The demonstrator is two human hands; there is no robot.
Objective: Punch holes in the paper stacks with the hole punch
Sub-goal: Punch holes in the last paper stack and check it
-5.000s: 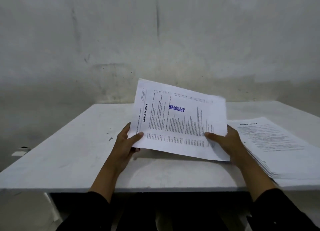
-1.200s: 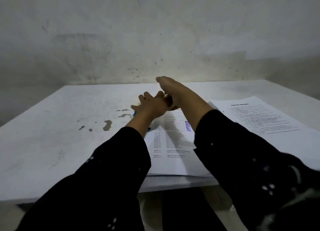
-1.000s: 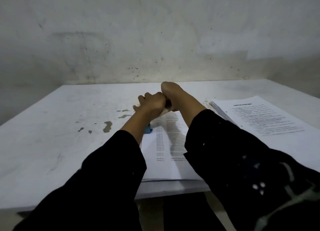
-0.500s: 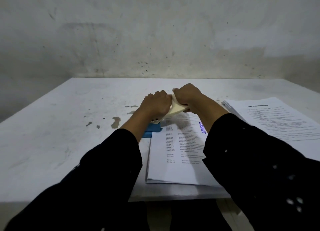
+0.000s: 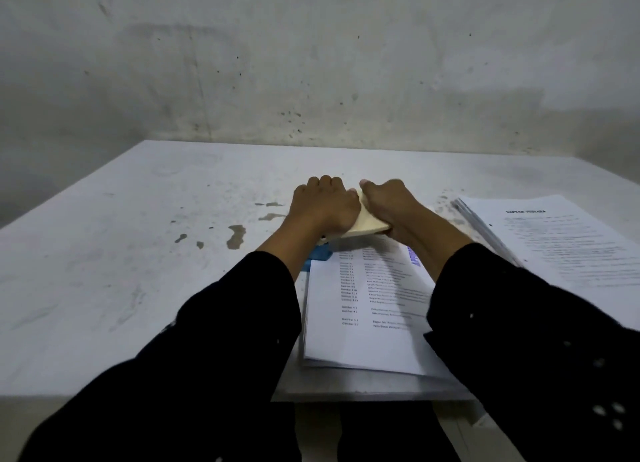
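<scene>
The step in hand reads as the press itself: both hands bear down on the punch, with one stack fed into it.

On the left, the worktop [image 5: 104, 271] is white, scuffed and chipped in dark patches. The left hand [image 5: 323, 207] lies knuckles-up over the left side of the punch [image 5: 367, 223]; its grip is curled down over the cream lever, though what the fingers do beyond the knuckles is hidden. A blue base peeks out under the left wrist, so the punch sits on the worktop at the far edge of the stack [image 5: 367, 309]. The right hand [image 5: 389, 203] is curled over the right side of the lever, touching the left hand.

The stack lies lengthwise toward the person, its far edge hidden under the lever, apparently inside the slot. It is printed sheets with list text and part of a blue stamp, several layers thick, the near edges slightly fanned.

Further right a second, thicker pile [image 5: 554, 246] rests apart, unpunched as far as can be judged.

The next move likely calls for a firm, even push straight down, then release and drawing the stack out without skewing the sheets.
</scene>
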